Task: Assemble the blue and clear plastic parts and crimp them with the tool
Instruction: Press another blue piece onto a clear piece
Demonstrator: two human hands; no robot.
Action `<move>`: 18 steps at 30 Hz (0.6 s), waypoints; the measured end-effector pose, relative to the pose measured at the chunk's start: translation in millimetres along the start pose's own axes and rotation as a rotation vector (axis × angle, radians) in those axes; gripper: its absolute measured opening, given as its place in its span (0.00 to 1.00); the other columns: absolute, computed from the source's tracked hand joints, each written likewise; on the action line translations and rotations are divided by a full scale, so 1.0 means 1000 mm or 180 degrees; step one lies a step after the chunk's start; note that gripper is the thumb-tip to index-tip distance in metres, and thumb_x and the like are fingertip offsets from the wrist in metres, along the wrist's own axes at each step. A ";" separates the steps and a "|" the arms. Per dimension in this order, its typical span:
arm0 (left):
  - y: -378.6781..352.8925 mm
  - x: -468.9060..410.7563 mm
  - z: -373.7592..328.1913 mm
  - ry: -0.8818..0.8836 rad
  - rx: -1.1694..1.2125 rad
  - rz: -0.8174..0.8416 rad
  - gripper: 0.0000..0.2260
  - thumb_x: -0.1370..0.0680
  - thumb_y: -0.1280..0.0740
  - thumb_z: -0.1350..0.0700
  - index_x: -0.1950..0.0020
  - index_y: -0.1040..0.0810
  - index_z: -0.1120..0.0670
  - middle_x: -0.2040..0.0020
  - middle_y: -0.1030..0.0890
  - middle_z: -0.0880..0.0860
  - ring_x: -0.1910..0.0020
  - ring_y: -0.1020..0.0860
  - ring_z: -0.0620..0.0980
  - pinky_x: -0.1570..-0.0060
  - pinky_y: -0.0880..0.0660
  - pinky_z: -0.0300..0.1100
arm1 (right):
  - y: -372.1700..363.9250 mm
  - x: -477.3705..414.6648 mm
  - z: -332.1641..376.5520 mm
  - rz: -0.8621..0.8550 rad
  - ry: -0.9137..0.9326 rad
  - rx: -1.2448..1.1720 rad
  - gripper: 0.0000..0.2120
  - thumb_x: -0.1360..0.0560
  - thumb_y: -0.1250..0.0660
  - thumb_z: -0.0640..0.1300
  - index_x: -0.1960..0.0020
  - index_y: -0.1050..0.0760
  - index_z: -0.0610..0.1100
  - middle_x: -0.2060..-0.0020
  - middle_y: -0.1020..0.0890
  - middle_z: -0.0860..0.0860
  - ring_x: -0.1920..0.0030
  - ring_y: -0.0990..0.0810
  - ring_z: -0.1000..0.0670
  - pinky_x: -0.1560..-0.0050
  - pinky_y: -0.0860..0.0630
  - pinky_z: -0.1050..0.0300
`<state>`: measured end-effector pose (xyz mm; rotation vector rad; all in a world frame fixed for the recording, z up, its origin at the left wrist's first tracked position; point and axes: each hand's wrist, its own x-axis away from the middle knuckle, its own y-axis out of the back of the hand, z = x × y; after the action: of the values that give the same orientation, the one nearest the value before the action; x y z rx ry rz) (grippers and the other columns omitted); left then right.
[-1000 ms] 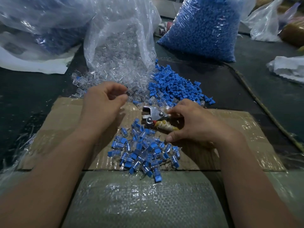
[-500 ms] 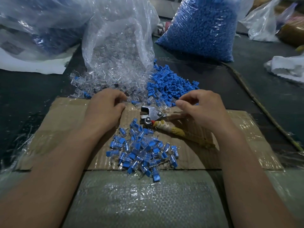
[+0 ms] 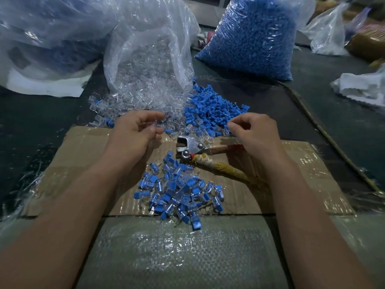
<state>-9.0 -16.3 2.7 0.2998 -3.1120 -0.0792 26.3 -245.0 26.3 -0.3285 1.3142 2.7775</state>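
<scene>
A taped cardboard sheet [image 3: 87, 163] covers the dark table [image 3: 31, 117]. The left hand [image 3: 136, 131] pinches a clear part [image 3: 155, 124] in curled fingers. The right hand [image 3: 255, 132] has its fingertips pressed together; I cannot tell whether they hold anything. The tool [image 3: 190, 147] lies between both sets of fingers. Joined pieces [image 3: 179, 192] are heaped behind the fingers, towards the wrists. Loose blue parts [image 3: 212, 109] and a bag [image 3: 150, 59] of clear ones lie beyond the fingertips.

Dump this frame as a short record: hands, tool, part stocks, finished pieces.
left hand: pinches a small clear plastic part above the brown cardboard sheet
right hand: fingers curled near the heap of loose blue plastic parts; contents unclear
tool: metal crimping pliers with yellow-wrapped handles, lying on the cardboard between the hands
clear stock: loose clear parts spilling from a transparent plastic bag
finished: pile of assembled blue-and-clear pieces on the cardboard
</scene>
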 end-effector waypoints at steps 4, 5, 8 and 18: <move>0.004 0.003 -0.002 -0.0079 -0.0121 0.0073 0.16 0.26 0.33 0.64 0.61 0.18 0.42 0.60 0.16 0.51 0.62 0.18 0.47 0.63 0.21 0.41 | -0.012 -0.005 0.005 0.0303 0.0247 0.0417 0.06 0.25 0.34 0.42 0.51 0.19 0.46 0.62 0.25 0.57 0.60 0.27 0.57 0.54 0.29 0.60; 0.005 0.004 -0.003 -0.0112 -0.0091 0.0076 0.15 0.27 0.32 0.64 0.61 0.17 0.42 0.61 0.16 0.50 0.63 0.18 0.47 0.64 0.21 0.41 | -0.014 -0.006 0.005 0.0319 0.0256 0.0505 0.07 0.25 0.34 0.41 0.50 0.19 0.45 0.61 0.25 0.56 0.59 0.28 0.57 0.55 0.30 0.60; 0.004 0.006 -0.005 -0.0138 0.0009 0.0014 0.12 0.29 0.30 0.65 0.60 0.17 0.47 0.63 0.17 0.50 0.62 0.18 0.49 0.62 0.20 0.45 | -0.019 -0.010 0.004 0.0427 0.0242 0.0793 0.08 0.25 0.35 0.42 0.47 0.20 0.46 0.57 0.29 0.54 0.58 0.31 0.56 0.55 0.35 0.60; -0.002 0.010 -0.013 -0.0174 0.0244 0.0268 0.10 0.35 0.32 0.54 0.55 0.20 0.49 0.59 0.16 0.52 0.60 0.17 0.46 0.63 0.23 0.32 | -0.024 -0.011 0.006 0.0546 0.0407 0.1000 0.01 0.25 0.34 0.44 0.54 0.25 0.48 0.58 0.32 0.53 0.55 0.33 0.53 0.55 0.37 0.59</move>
<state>-18.6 -20.8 15.4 0.1704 -3.1824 0.0336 39.8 -224.9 13.9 -0.3962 1.8600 2.6544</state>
